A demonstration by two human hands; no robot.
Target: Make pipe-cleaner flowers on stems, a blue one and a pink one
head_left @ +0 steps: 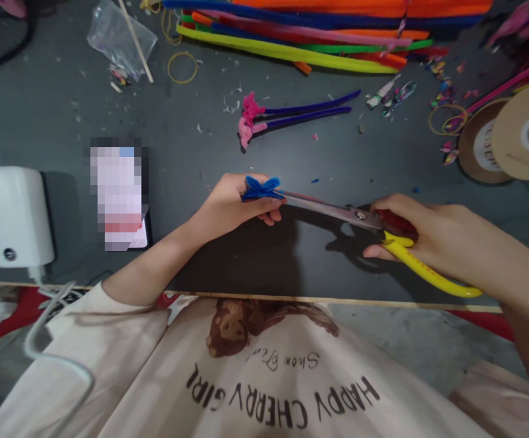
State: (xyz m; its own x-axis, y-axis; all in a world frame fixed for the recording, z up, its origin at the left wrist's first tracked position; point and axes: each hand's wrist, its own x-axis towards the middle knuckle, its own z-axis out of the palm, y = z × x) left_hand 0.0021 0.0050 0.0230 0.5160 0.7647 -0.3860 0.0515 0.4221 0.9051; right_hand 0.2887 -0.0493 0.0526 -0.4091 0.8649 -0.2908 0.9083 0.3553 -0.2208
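Note:
Between the fingertips of my left hand [241, 204] is a blue pipe-cleaner flower [262, 187] with looped petals. My right hand [442, 237] grips scissors [360, 216] with one yellow and one dark red handle. The long blades look nearly closed, and their tips reach the blue flower at my left fingertips. Whether the blades are around a strand there I cannot tell. Beyond my hands lie two finished-looking pipe-cleaner flowers on dark blue stems, a bright pink flower [252, 108] and a pale pink flower [245, 132].
Colourful pipe cleaners [301, 45] are bundled along the far side. Ribbon spools [515, 131] stand at the right. On the left are a phone [143, 237], a white power bank [13, 213] with a cable, and a plastic bag [116, 39]. A rubber band [182, 67] and scraps are scattered about.

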